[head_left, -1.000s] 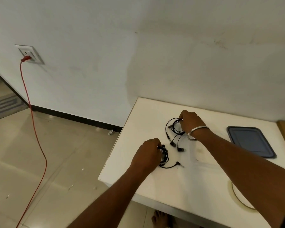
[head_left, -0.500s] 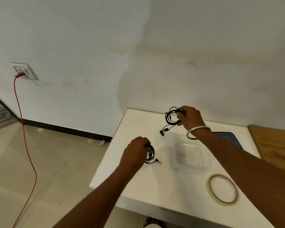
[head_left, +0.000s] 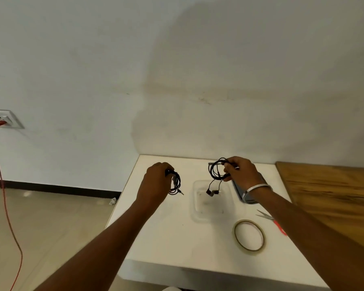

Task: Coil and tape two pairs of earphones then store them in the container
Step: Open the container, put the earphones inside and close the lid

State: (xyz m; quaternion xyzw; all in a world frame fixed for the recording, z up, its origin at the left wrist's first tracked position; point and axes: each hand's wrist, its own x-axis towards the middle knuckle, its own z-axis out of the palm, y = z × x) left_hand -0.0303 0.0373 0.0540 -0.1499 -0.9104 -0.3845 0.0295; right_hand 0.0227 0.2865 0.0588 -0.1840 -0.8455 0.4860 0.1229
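Observation:
My left hand (head_left: pixel 155 183) grips a coiled pair of black earphones (head_left: pixel 176 184) above the white table (head_left: pixel 172 238); its jack plug sticks out at the lower right. My right hand (head_left: pixel 241 172) holds a second coiled black pair (head_left: pixel 215 171) in the air, with both earbuds (head_left: pixel 212 192) dangling over the clear plastic container (head_left: pixel 210 201). The container stands open on the table between my hands. A roll of clear tape (head_left: pixel 249 236) lies flat near the table's front right.
The container's dark grey lid (head_left: pixel 243 195) lies behind my right wrist. Scissors with red handles (head_left: pixel 271 220) lie partly under my right forearm. A wooden surface (head_left: pixel 328 196) adjoins the table on the right. A red cable (head_left: pixel 0 185) hangs from a wall socket at left.
Both hands have lifted their earphone coils off the table. The right hand's coil now hangs with its earbuds over the container. The camera has tilted and shifted right.

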